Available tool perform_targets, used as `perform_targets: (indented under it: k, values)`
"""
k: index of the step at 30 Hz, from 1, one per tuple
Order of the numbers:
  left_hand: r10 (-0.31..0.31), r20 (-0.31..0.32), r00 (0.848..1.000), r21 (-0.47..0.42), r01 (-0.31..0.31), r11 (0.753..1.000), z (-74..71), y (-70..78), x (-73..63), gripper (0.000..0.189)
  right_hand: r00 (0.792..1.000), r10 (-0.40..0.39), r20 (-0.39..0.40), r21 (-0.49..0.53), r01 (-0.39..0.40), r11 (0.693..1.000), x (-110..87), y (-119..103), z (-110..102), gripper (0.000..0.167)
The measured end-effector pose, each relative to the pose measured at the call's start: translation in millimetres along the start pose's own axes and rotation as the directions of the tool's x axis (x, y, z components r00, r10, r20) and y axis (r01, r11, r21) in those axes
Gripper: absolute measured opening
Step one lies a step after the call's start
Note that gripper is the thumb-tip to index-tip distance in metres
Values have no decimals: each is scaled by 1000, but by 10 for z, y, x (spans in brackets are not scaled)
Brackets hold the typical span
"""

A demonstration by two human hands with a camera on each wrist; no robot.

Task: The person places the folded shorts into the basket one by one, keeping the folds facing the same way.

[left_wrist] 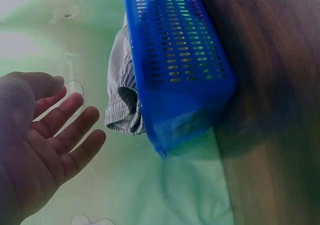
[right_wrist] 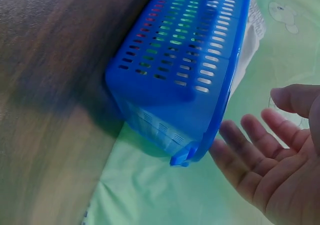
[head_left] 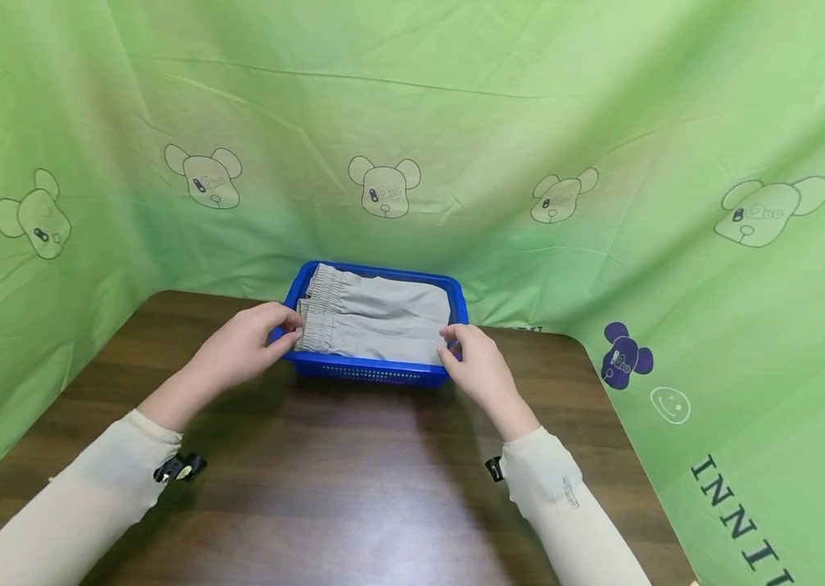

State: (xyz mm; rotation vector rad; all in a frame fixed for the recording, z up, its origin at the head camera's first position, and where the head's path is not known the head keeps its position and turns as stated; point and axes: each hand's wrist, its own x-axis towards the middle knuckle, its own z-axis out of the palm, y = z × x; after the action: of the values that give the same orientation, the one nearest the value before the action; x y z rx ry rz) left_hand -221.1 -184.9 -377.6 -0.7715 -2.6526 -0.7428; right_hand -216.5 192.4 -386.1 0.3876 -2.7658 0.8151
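A blue plastic basket (head_left: 368, 373) with slotted sides stands at the far edge of the table. Folded light grey trousers or shorts (head_left: 390, 317) with a gathered elastic waistband lie in it, the waistband at the left end. My left hand (head_left: 244, 346) hovers over the basket's left end, near the waistband; in the left wrist view its fingers (left_wrist: 75, 135) are loosely bent and apart from the basket. At the right end is my right hand (head_left: 482, 366), fingers relaxed. Its fingertips (right_wrist: 222, 147) are close to the rim, and whether they touch it I cannot tell.
The brown wooden table (head_left: 354, 496) stretches from the basket toward me. A green curtain (head_left: 456, 106) printed with bear heads hangs right behind the basket and along both sides.
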Motion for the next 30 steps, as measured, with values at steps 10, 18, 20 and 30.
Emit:
perform_targets:
  k: [10, 18, 20, 30]
  values:
    - [39, -75, 996, 6, -39, 999, 31, 11, -215, 12, 996, -75, -45, -40, 74, 996, -185, -7, -5, 30]
    - [50, -62, 997, 38, -48, 998, 23, 39, -310, 13, 992, -105, -68, -63, 101, 993, -336, -17, -46, 29]
    - [53, -74, 996, 51, -49, 997, 9, 34, -335, 13, 990, -113, -79, -66, 108, 992, -374, 1, -50, 29]
    - [94, -117, 989, 64, -87, 994, -16, 24, -441, 11, 981, -128, -148, -41, 123, 992, -566, 151, -81, 31]
